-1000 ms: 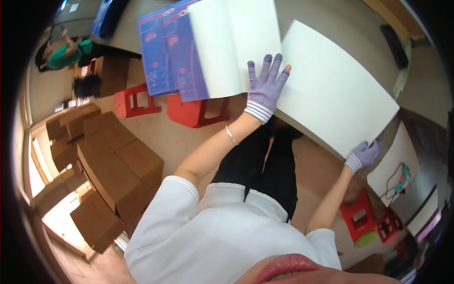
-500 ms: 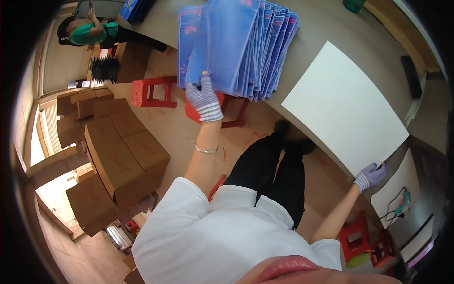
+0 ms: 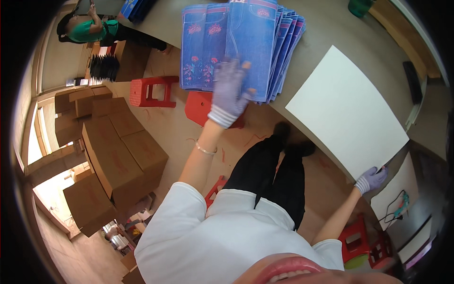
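My left hand (image 3: 229, 90), in a striped purple-grey glove with bare fingertips, is slightly blurred. It lies with fingers spread over the near part of a fanned stack of blue denim-print sheets (image 3: 255, 42). More of these sheets, printed with pockets and pink flowers, show to its left (image 3: 196, 47). My right hand (image 3: 371, 180), gloved alike, is closed at the near right corner of a large white board (image 3: 347, 109), which it seems to grip by the edge. Part of those fingers is hidden.
The grey table (image 3: 312, 57) bears a green container (image 3: 356, 7) and a dark bar (image 3: 412, 83). Red stools (image 3: 153, 92) stand by it. Brown cartons (image 3: 113, 156) are piled left. A corded teal tool (image 3: 402, 203) lies at right. A person in green (image 3: 90, 29) stands far left.
My left hand has released a blue sheet's near edge and moved up and right onto the sheets. That sheet has come down over the stack. My right hand stays at the board's corner.
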The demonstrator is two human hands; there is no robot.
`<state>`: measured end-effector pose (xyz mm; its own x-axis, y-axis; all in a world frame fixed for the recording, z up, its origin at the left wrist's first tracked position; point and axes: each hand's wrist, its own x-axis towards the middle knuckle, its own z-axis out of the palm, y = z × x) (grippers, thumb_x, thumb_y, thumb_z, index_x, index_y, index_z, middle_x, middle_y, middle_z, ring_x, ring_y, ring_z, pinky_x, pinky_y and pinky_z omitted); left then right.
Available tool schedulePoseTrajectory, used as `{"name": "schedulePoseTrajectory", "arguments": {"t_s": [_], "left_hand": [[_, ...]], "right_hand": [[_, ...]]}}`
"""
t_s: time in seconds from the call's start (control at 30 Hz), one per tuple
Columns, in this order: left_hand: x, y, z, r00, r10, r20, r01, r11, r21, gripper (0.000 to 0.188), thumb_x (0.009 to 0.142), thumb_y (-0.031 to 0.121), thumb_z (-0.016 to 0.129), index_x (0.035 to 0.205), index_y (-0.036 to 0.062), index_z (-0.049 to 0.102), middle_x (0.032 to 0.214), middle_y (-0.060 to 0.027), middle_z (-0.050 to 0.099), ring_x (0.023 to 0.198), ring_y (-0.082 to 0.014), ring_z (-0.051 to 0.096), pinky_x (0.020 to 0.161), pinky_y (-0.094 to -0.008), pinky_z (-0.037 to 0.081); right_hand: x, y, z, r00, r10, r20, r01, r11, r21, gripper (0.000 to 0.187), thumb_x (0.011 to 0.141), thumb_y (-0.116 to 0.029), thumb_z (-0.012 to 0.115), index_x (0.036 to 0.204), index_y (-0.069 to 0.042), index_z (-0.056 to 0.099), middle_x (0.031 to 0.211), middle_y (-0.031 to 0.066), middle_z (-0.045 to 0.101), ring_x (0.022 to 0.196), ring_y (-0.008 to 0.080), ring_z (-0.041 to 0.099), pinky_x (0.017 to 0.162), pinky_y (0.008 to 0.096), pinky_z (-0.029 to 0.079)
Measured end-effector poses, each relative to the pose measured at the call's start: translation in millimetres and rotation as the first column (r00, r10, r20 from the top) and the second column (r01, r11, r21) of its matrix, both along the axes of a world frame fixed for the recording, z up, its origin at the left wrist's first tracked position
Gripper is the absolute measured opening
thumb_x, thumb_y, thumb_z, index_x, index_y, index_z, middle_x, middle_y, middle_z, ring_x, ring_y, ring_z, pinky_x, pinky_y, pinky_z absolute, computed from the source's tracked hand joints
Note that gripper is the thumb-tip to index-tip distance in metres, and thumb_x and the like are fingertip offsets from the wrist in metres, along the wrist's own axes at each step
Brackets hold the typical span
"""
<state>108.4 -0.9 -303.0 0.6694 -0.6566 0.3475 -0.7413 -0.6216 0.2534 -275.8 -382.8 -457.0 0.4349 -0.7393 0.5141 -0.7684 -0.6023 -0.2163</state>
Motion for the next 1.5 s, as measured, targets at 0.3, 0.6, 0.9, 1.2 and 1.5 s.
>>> {"name": "schedulePoseTrajectory", "arguments": {"t_s": [0.3, 0.6, 0.9, 1.2, 1.5], "left_hand": [[21.8, -8.0, -35.1, 0.989, 0.140, 0.040, -0.146, 0.949, 0.279, 0.063, 0.087, 0.045, 0.057, 0.140, 0.0157, 0.044, 0.150, -0.0167, 0.029, 0.137, -0.0476, 0.021, 0.107, -0.0648, 0.015], [55.8, 30.0, -33.7, 0.888, 0.365, 0.281, -0.458, 0.766, 0.452, 0.053, 0.087, 0.043, 0.057, 0.133, 0.0178, 0.053, 0.151, -0.0153, 0.028, 0.138, -0.0456, 0.018, 0.108, -0.0652, 0.012], [11.9, -36.4, 5.2, 0.997, 0.072, 0.017, -0.071, 0.994, -0.079, 0.043, 0.091, 0.024, 0.054, 0.128, 0.0040, 0.054, 0.141, -0.0233, 0.041, 0.135, -0.0451, 0.029, 0.111, -0.0524, 0.021], [-44.7, -143.6, -71.1, 0.793, -0.149, -0.591, 0.036, 0.979, -0.198, 0.062, 0.082, 0.010, 0.069, 0.134, -0.0051, 0.041, 0.142, -0.0219, 0.039, 0.134, -0.0320, 0.037, 0.111, -0.0394, 0.029], [-11.1, -164.4, -77.1, 0.362, -0.051, -0.931, -0.210, 0.969, -0.134, 0.026, 0.083, 0.010, 0.071, 0.104, -0.0033, 0.064, 0.090, -0.0093, 0.068, 0.076, -0.0138, 0.062, 0.070, -0.0260, 0.051]], "right_hand": [[-4.6, -2.7, -8.8, 0.999, -0.028, -0.021, 0.028, 0.999, 0.015, 0.027, 0.083, -0.011, 0.055, 0.108, 0.001, 0.056, 0.115, 0.0193, 0.060, 0.108, 0.0347, 0.057, 0.093, 0.0436, 0.045], [1.4, 3.5, -0.4, 1.000, -0.013, 0.004, 0.013, 1.000, 0.016, 0.026, 0.084, -0.010, 0.056, 0.109, 0.000, 0.057, 0.115, 0.0185, 0.060, 0.109, 0.0340, 0.057, 0.095, 0.0431, 0.045], [-24.3, 1.8, 1.5, 0.988, -0.074, 0.135, 0.041, 0.971, 0.235, 0.033, 0.080, -0.002, 0.064, 0.111, 0.004, 0.058, 0.124, 0.0220, 0.055, 0.119, 0.0355, 0.050, 0.104, 0.0417, 0.038], [-45.6, -6.0, 48.1, 0.626, -0.329, 0.707, -0.342, 0.699, 0.628, 0.025, 0.089, -0.001, 0.059, 0.113, 0.002, 0.055, 0.107, 0.0052, 0.059, 0.098, 0.0125, 0.056, 0.091, 0.0251, 0.044], [-45.3, -28.1, 11.5, 0.732, -0.380, 0.566, -0.355, 0.496, 0.793, 0.041, 0.090, -0.004, 0.054, 0.130, 0.003, 0.050, 0.127, 0.0115, 0.055, 0.117, 0.0192, 0.052, 0.102, 0.0289, 0.038]]}}
